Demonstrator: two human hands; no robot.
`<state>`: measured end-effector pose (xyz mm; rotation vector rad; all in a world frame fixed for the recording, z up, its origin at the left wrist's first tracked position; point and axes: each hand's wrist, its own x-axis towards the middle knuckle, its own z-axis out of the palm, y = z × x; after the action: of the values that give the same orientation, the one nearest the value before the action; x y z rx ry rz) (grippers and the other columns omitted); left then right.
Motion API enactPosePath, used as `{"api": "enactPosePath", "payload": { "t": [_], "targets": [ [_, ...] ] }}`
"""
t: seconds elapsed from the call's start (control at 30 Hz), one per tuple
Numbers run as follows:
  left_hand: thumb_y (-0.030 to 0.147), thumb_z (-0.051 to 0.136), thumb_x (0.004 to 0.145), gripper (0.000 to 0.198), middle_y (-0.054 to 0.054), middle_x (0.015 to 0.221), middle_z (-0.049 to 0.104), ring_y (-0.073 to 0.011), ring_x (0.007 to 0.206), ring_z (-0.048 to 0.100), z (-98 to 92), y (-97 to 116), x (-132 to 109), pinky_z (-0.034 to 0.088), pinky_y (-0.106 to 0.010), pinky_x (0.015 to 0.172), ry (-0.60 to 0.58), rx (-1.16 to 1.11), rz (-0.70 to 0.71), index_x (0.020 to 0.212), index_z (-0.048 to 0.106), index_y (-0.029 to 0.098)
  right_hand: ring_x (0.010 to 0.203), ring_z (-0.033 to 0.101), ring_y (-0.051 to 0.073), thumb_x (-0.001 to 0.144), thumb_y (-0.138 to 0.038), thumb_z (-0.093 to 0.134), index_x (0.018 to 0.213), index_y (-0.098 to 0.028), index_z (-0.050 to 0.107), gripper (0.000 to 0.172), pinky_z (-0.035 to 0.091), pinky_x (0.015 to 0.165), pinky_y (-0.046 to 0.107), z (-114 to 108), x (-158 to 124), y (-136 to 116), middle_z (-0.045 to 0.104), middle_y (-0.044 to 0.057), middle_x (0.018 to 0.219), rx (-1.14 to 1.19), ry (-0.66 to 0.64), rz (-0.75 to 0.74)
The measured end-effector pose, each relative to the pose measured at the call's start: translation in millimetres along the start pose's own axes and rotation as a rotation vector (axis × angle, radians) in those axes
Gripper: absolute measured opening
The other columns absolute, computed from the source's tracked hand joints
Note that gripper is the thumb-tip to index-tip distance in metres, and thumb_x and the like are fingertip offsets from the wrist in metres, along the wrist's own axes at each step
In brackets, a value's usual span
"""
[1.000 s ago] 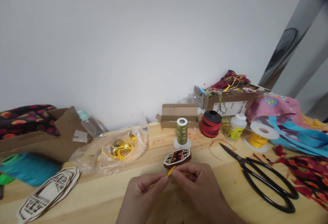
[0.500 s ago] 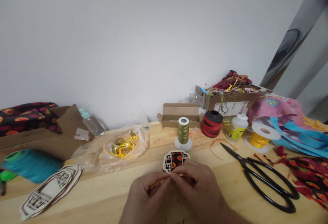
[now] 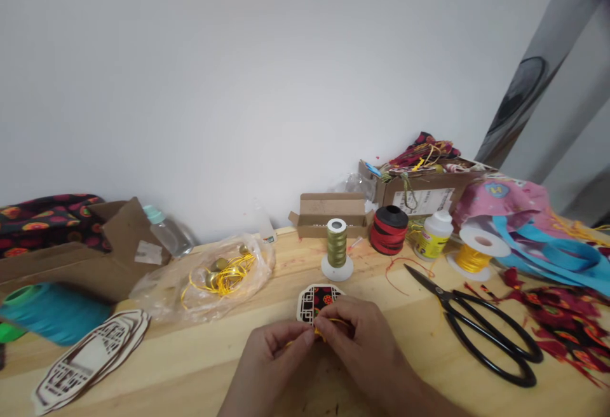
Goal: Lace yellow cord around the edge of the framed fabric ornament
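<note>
My left hand (image 3: 271, 356) and my right hand (image 3: 365, 341) meet at the front middle of the table, each pinching a thin yellow cord (image 3: 318, 333). Just beyond the fingertips lies a pale cut-out frame with dark floral cloth (image 3: 324, 297) inside; my right hand hides part of it. Behind that stands a spool of olive thread (image 3: 337, 248).
Black scissors (image 3: 481, 321) lie on the right, near red cloth scraps (image 3: 567, 321), a yellow cord spool (image 3: 471, 258), a glue bottle (image 3: 434, 236) and a red thread spool (image 3: 388, 231). Left are a plastic bag (image 3: 164, 290), teal thread (image 3: 60, 312) and wooden cut-outs (image 3: 90, 360).
The view has shifted slightly. My fingertips have parted a little, and more yellow cord shows between and over the fingers of my right hand.
</note>
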<state>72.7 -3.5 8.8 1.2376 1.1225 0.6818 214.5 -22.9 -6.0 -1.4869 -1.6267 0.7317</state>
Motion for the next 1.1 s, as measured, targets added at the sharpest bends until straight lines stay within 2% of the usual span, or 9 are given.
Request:
{"api": "enactPosePath", "payload": {
  "t": [0.43,0.63,0.83,0.93,1.1],
  "targets": [
    [0.035,0.061,0.064,0.028,-0.005,0.064,0.069,-0.0163,0.062,0.056,-2.9,-4.9,3.7,0.042,-0.022,0.057,-0.015,-0.019,-0.013,0.078,0.069,0.012,0.057,0.05,0.011,0.076,-0.028,0.046,0.068,-0.019,0.062,0.02,0.033,0.051,0.02,1.2,-0.7,-0.6,0.058,-0.001,0.062,0.016,-0.026,0.01],
    [0.035,0.064,0.059,0.028,-0.006,0.065,0.069,-0.0157,0.058,0.056,-1.0,-5.1,2.6,0.041,-0.022,0.054,0.062,-0.003,-0.005,0.073,0.07,0.011,0.054,0.048,0.01,0.076,-0.028,0.045,0.067,-0.018,0.061,0.021,0.032,0.049,0.019,0.7,-1.1,-1.7,0.057,-0.001,0.06,0.031,-0.024,0.012],
    [0.035,0.064,0.06,0.026,-0.002,0.059,0.067,-0.015,0.059,0.055,0.9,-3.4,2.3,0.041,-0.02,0.055,0.106,0.003,0.016,0.072,0.07,0.013,0.051,0.045,0.01,0.076,-0.031,0.045,0.068,-0.017,0.062,0.024,0.03,0.046,0.019,0.6,0.2,-1.4,0.055,-0.001,0.057,0.021,-0.016,0.059],
    [0.034,0.064,0.059,0.024,-0.002,0.06,0.068,-0.0139,0.059,0.055,1.1,-0.4,1.5,0.04,-0.02,0.056,0.093,-0.023,0.016,0.071,0.07,0.014,0.05,0.044,0.01,0.076,-0.032,0.045,0.066,-0.017,0.061,0.024,0.029,0.045,0.019,1.6,0.2,-0.4,0.054,-0.001,0.055,0.009,-0.019,0.063],
    [0.033,0.063,0.061,0.027,-0.005,0.063,0.068,-0.0163,0.063,0.056,-1.1,1.4,1.2,0.041,-0.023,0.059,0.006,-0.025,-0.005,0.076,0.07,0.012,0.052,0.045,0.01,0.076,-0.031,0.045,0.065,-0.017,0.061,0.024,0.029,0.046,0.019,2.8,-0.4,1.1,0.055,-0.001,0.057,-0.015,-0.011,0.029]
  ]
}}
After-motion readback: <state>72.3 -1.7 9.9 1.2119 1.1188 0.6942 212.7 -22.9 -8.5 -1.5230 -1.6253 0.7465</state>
